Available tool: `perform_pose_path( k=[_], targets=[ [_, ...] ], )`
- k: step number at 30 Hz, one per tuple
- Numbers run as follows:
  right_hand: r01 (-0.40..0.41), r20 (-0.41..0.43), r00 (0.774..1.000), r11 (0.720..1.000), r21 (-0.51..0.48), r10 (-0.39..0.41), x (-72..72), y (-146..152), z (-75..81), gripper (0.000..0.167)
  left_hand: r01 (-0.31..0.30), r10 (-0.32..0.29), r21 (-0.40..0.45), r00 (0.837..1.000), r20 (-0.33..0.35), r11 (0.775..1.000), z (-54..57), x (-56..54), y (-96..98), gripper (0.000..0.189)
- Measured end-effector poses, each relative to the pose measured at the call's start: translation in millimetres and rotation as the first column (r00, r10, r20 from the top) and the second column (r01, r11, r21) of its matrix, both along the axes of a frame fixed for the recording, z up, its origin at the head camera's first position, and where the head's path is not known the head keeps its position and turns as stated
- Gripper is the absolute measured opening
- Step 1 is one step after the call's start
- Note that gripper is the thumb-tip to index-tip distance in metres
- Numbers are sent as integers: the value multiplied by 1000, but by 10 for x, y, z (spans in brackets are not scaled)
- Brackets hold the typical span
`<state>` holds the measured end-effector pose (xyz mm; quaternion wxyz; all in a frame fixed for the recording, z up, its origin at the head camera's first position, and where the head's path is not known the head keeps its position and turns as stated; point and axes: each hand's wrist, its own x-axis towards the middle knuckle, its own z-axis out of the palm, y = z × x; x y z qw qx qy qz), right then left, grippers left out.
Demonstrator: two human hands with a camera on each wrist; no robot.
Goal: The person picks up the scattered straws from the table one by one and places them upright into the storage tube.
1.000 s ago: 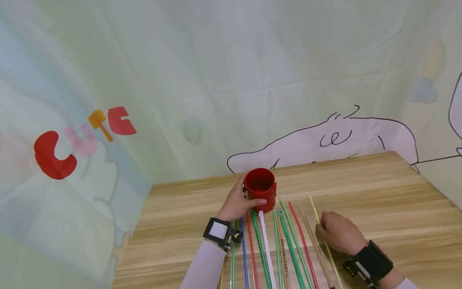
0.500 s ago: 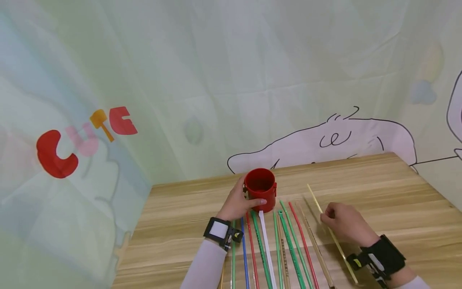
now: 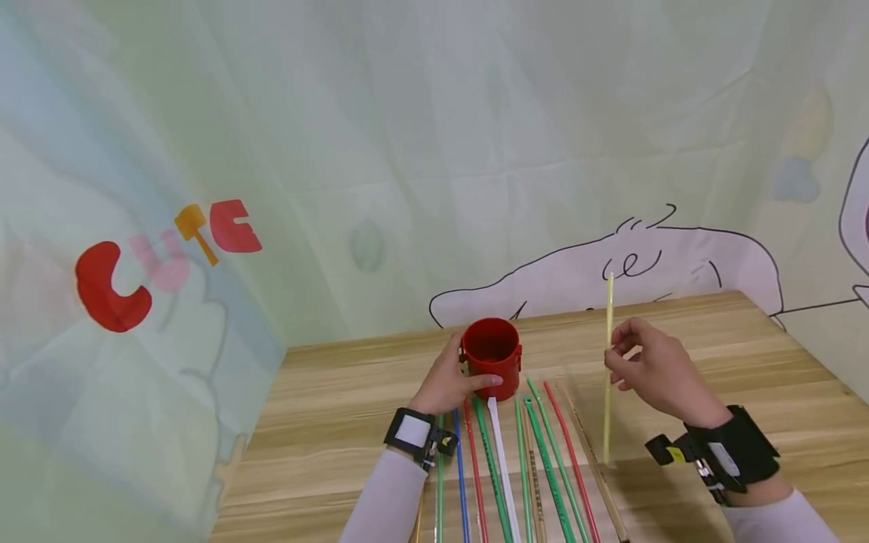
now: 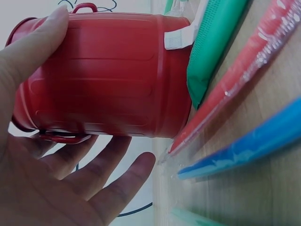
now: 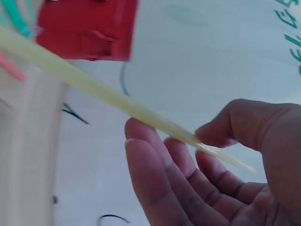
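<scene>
My left hand [image 3: 444,383] holds a red cup [image 3: 505,368] shaped like a small bin, upright on the table with its open mouth up. The left wrist view shows the thumb on one side of the cup [image 4: 108,80] and the fingers by a small side handle on the other. Over the table at the right, my right hand [image 3: 655,371] pinches a pale yellow straw [image 3: 607,422] between thumb and fingertips. The straw stands nearly vertical, its lower end close to the tabletop; whether it touches cannot be told.
Several straws lie side by side in front of the cup, among them a red straw [image 3: 573,460], a blue straw [image 3: 461,475], a white wrapped straw [image 3: 501,460] and a tan one [image 3: 594,460]. Behind the wooden table [image 3: 339,422] hangs a printed cloth [image 3: 380,151].
My right hand has lifted the yellow straw off the table and turned it from lying to nearly upright, moving slightly up and right. The left hand and cup have stayed put.
</scene>
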<state>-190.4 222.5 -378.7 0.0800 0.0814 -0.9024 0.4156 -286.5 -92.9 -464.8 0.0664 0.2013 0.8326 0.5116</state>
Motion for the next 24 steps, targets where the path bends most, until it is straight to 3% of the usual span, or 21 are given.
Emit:
perform_pose_path(
  k=[6, 12, 24],
  targets=[
    [18, -113, 993, 1000, -11, -19, -98, -6, 276, 20, -9, 9, -13, 1000, 14, 1000, -5, 0, 4, 92],
    [46, -258, 965, 999, 6, -43, -229, -86, 490, 22, -13, 13, -20, 1000, 15, 1000, -18, -7, -9, 92],
    [48, -327, 942, 997, -66, -67, -474, -404, 838, 25, -1, 1, 4, 1000, 22, 1000, 16, 33, -23, 91]
  ],
)
